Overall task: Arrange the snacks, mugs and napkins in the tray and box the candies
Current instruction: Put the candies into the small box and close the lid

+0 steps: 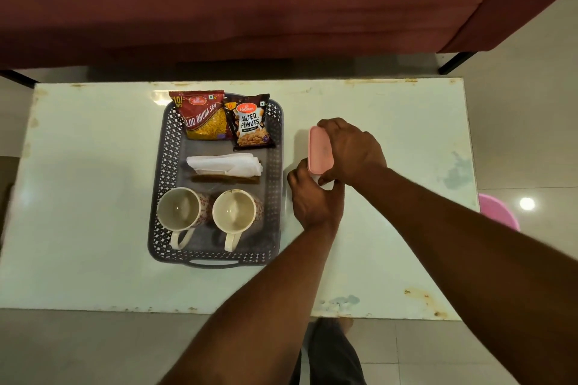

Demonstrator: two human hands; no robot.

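Box: small pink-lidded plastic candy box (318, 150) on white tabletop (391, 122), just right of grey perforated tray (276, 166). Your right hand (352, 151) fingers clamp lid; left hand (312, 197) braces base. Light, rigid, prob. slick; grip long edges.

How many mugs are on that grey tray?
2. One mug stands in the near-left corner of the tray, the other mug right beside it; none seems hidden.

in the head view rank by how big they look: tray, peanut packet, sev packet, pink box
1. tray
2. sev packet
3. peanut packet, only slightly smaller than the sev
Pink box: mostly hidden by both hands, so unranked.
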